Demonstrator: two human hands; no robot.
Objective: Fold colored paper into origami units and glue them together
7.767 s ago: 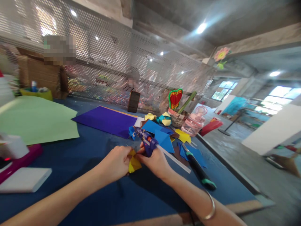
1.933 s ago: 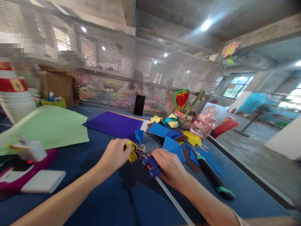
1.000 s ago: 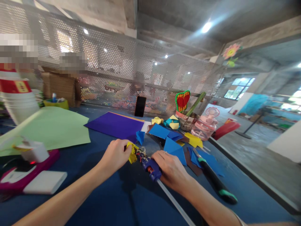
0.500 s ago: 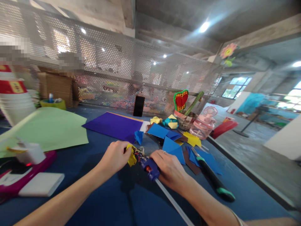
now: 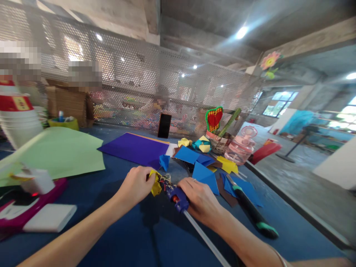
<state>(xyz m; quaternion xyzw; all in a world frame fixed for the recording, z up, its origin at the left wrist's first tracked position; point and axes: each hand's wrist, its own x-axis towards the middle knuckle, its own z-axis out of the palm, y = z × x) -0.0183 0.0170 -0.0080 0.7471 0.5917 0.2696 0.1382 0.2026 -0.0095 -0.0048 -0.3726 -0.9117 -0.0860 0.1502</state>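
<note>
My left hand [image 5: 139, 184] is closed on a folded piece of yellow paper [image 5: 155, 186], pinched between thumb and fingers. Wrapped round a blue hot glue gun [image 5: 178, 199] is my right hand [image 5: 198, 194]. The gun's nozzle end, crusted with glue and bits of colour, points left and meets the yellow paper or lies very close to it. A long translucent glue stick [image 5: 205, 237] sticks out of the gun's back toward the front edge. Just beyond the hands lies a small folded blue paper piece [image 5: 164, 162].
Blue paper scraps [image 5: 205, 177] and a black-and-green utility knife [image 5: 254, 211] lie on the right. Purple sheets [image 5: 136, 148] and a light green sheet [image 5: 63, 152] spread behind. A magenta power strip [image 5: 55, 189], white power bank [image 5: 50, 218], phone [image 5: 164, 126] and pink bottle [image 5: 239, 148] stand around.
</note>
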